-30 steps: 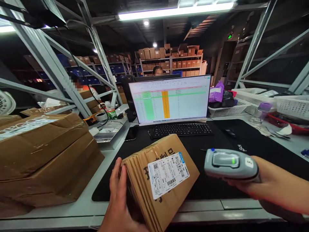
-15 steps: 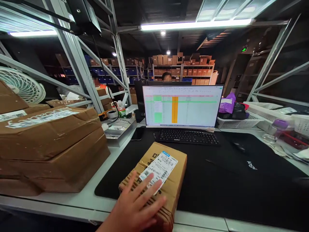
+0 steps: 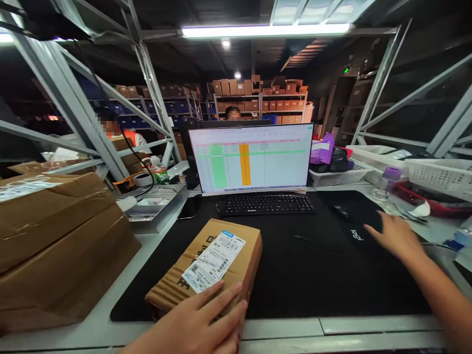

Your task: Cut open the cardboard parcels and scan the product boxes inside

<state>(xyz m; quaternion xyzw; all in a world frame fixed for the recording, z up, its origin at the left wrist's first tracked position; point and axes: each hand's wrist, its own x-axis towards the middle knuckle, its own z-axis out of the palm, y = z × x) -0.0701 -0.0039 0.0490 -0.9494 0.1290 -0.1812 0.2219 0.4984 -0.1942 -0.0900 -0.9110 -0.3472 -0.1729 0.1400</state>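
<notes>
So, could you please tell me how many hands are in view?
2: the left hand on the cardboard parcel, and the right hand near the right edge of the black mat. Hands of the co-workers in the background may be hidden.

Creased cardboard box [image 3: 236,268], smooth paper label [image 3: 214,260], matt desk mat [image 3: 295,280]

The table [image 3: 287,328] supports brown cartons [image 3: 55,280] and 1 grey tray [image 3: 157,223] at left, white baskets [image 3: 337,178] at right, and 1 black mat [image 3: 295,285] carrying 1 labelled parcel [image 3: 212,258], 1 keyboard [image 3: 267,204] and 1 mouse [image 3: 339,211].
</notes>
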